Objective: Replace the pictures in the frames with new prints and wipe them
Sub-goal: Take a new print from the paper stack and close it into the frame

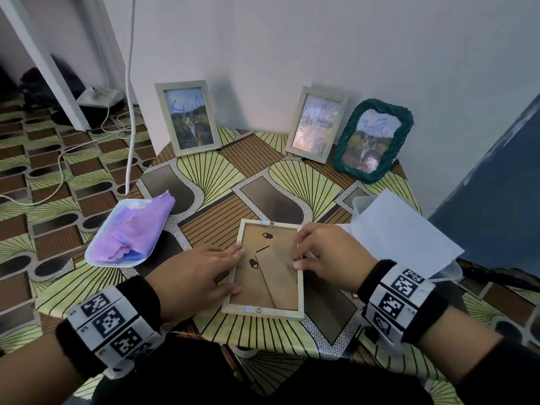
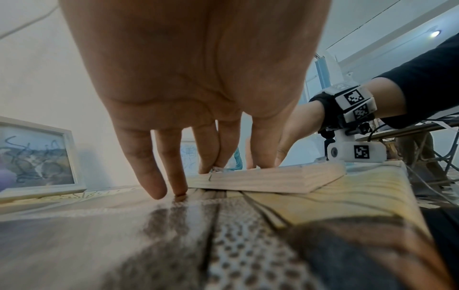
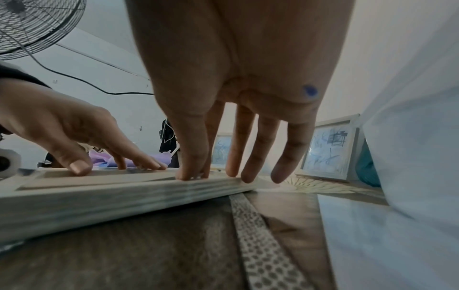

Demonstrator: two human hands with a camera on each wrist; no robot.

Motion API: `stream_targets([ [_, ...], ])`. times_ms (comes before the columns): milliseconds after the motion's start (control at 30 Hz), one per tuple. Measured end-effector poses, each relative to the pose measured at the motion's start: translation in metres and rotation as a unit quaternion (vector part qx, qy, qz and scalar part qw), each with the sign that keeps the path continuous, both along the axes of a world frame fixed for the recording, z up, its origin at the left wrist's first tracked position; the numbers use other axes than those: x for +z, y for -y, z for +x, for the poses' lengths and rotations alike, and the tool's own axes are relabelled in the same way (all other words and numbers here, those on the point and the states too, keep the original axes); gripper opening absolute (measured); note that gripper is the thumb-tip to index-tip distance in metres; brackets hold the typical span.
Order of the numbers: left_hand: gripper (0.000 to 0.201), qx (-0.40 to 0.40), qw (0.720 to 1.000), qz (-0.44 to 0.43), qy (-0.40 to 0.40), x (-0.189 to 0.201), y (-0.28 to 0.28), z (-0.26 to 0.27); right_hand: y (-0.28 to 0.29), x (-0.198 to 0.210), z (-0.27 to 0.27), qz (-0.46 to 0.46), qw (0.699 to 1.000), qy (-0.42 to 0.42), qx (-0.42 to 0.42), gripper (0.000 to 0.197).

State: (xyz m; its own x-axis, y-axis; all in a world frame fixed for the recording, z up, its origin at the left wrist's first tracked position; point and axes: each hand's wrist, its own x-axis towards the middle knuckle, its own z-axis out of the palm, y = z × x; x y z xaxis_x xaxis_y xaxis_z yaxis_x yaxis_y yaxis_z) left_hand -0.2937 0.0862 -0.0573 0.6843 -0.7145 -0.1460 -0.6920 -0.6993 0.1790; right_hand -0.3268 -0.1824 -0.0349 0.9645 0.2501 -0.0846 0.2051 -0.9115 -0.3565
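Observation:
A light wooden picture frame [image 1: 270,312] lies face down in the middle of the table, its brown backing board and folded stand upward. My left hand [image 1: 230,267] rests flat on the frame's left rim, fingers straight and thumb on the lower left edge; in the left wrist view the left hand [image 2: 223,164] has two fingertips on the tablecloth beside the frame [image 2: 268,181]. My right hand [image 1: 296,263] is at the right rim, with thumb and index tips together on a small tab. The right wrist view shows the right hand [image 3: 196,174] with its other fingers spread over the frame [image 3: 99,194].
Against the back wall stand two pale frames [image 1: 188,118] [image 1: 317,124] and a green wicker frame [image 1: 372,140], all with scribbled pictures. A white tray [image 1: 96,252] holding a purple cloth [image 1: 128,232] sits left. White sheets [image 1: 400,235] lie on a translucent container at the right. Cables [image 1: 61,171] run across the floor.

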Motion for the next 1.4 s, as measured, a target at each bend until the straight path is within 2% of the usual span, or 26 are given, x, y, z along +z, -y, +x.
stream_targets([
  [133,0.072,-0.001,1.0,0.012,-0.006,-0.001,0.0,0.0,-0.003,0.001,0.003,0.002,1.0,0.011,-0.026,0.012],
  [267,0.072,0.004,1.0,0.01,-0.006,0.001,0.0,-0.001,-0.012,-0.002,0.005,-0.017,0.998,0.025,-0.056,0.016],
  [367,0.065,0.012,0.999,-0.014,0.035,0.005,0.0,-0.009,-0.012,0.0,0.009,-0.021,0.999,0.017,-0.047,0.018],
  [500,0.038,-0.01,0.992,-0.092,0.086,0.013,-0.004,-0.029,-0.006,0.0,0.015,0.02,0.999,0.039,-0.028,0.034],
  [600,0.033,-0.053,0.992,-0.077,0.084,0.017,-0.012,-0.044,-0.004,-0.005,0.021,-0.007,0.999,0.03,0.011,0.048],
  [767,0.051,-0.072,0.996,0.012,0.058,0.018,-0.027,-0.067,-0.008,-0.01,0.029,-0.052,0.996,-0.014,0.075,0.06],
  [900,0.068,-0.068,0.993,0.069,0.068,0.01,-0.038,-0.082,-0.017,-0.012,0.034,-0.108,0.984,-0.069,0.12,0.062],
  [1100,0.074,-0.066,0.986,0.123,0.09,0.013,-0.039,-0.086,-0.022,-0.018,0.032,-0.178,0.974,-0.087,0.106,0.065],
  [1233,0.079,-0.015,0.985,0.152,0.078,0.023,-0.042,-0.07,-0.02,-0.015,0.022,-0.211,0.973,-0.051,0.076,0.066],
  [1400,0.103,0.0,0.984,0.171,0.051,0.014,-0.041,-0.025,-0.017,-0.005,-0.007,-0.168,0.984,-0.03,0.045,0.056],
])
